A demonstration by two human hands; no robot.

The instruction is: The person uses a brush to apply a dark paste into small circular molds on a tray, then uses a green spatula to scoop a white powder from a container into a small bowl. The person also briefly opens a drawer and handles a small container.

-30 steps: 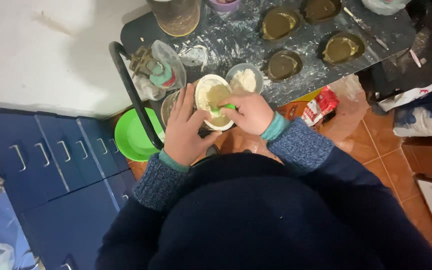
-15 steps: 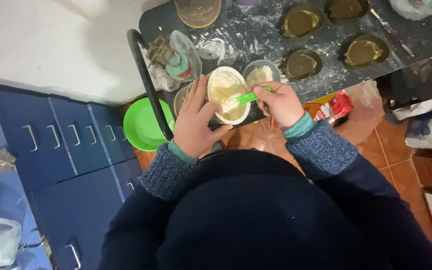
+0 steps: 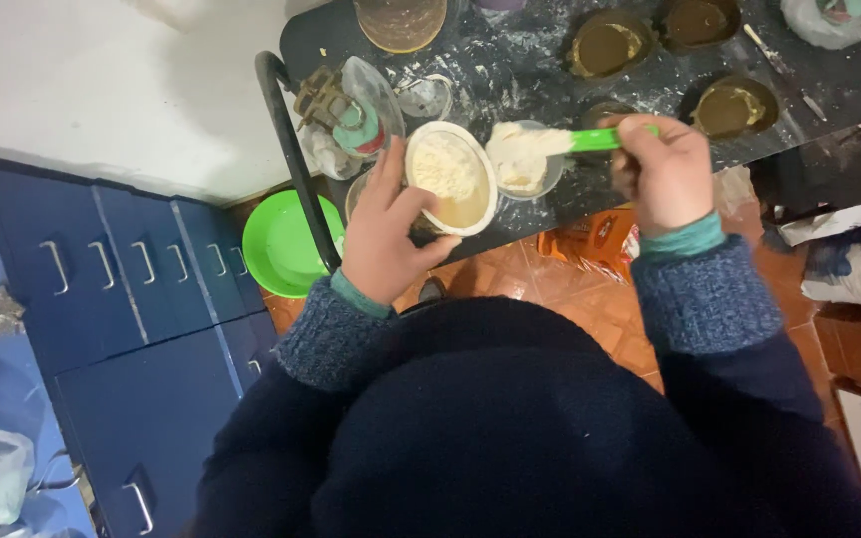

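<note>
Blue cabinets [image 3: 102, 289] with metal handles were seen at the left, against a white wall [image 3: 102, 90]. The floor [image 3: 849, 339] was laid with reddish-brown tiles.

Four round dark moulds with yellowish filling [image 3: 605, 42] show at the upper right; one green plastic spatula [image 3: 595, 139]; one round green plastic bowl [image 3: 276, 244] at centre left.

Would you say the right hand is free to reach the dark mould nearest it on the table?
Probably not freely: the right hand holds a loaded green spatula, though the dark mould lies just beyond with nothing between.
</note>
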